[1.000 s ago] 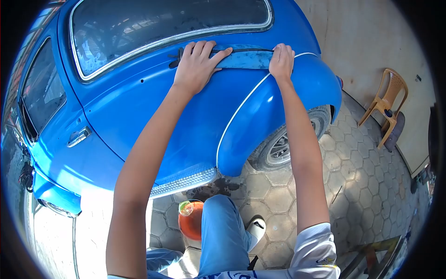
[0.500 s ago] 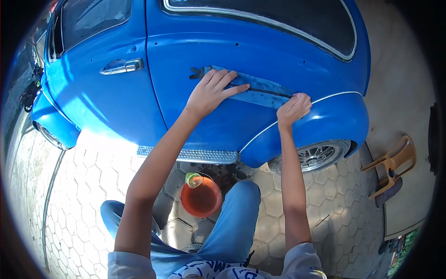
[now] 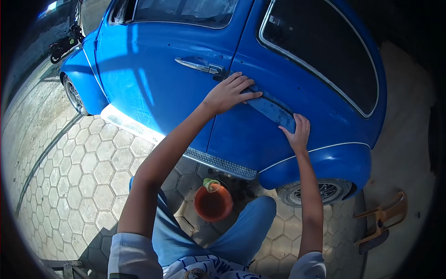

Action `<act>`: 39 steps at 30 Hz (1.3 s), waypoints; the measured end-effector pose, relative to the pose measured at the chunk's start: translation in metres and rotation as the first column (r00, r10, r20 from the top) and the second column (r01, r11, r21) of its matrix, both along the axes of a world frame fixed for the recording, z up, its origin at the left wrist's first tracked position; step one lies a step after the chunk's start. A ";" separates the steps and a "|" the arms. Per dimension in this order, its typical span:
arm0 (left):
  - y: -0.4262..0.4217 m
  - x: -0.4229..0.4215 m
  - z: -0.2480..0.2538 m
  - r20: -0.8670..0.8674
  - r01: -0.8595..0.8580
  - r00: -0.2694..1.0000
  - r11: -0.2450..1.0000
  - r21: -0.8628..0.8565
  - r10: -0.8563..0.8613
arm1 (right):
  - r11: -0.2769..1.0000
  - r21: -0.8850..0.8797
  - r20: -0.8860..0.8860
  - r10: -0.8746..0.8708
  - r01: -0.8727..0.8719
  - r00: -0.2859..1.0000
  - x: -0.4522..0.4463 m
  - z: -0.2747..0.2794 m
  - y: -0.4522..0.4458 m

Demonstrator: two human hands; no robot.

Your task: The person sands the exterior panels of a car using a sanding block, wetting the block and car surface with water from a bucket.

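Observation:
Against the blue car's side panel (image 3: 260, 153) lies a long, narrow sanding board (image 3: 272, 111), its surface smeared blue with a dark strip along it. My left hand (image 3: 231, 93) presses on its upper left part, fingers bent over it and thumb along it. At the lower right end, my right hand (image 3: 298, 132) grips the board, fingers over the top and thumb beneath. The board's left tip reaches the door seam, close to the chrome door handle (image 3: 200, 65). Its underside, against the paint, is hidden.
An orange-red bucket (image 3: 213, 204) of murky liquid stands between my knees, with a green-and-clear item on its rim. Above it runs the metal running board (image 3: 223, 163). A rear wheel (image 3: 316, 191) and an orange chair (image 3: 385, 216) are on the right. Hexagonal pavers (image 3: 93, 172) cover the ground.
The board has slid forward along the car, leftward towards the door handle, with both hands on it. My right hand's grip has loosened from a fist. The view has turned left.

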State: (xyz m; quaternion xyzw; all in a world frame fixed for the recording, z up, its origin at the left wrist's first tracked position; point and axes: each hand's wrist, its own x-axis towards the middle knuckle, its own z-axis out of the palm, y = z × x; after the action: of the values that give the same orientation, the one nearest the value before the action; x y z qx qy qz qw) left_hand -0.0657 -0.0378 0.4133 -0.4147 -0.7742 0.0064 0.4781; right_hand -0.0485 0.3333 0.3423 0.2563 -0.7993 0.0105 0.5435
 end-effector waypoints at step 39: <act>0.368 -0.019 0.094 -0.132 0.160 0.980 0.984 0.080 -0.148 | 0.849 -0.071 0.014 -0.525 0.524 0.851 0.053 0.100 0.324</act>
State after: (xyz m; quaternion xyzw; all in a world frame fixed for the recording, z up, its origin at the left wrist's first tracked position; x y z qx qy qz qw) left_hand -0.0843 0.3305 0.5068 -0.4501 -0.7078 -0.0397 0.5430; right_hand 0.0042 0.6578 0.4420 0.0088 -0.8364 -0.1099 0.5369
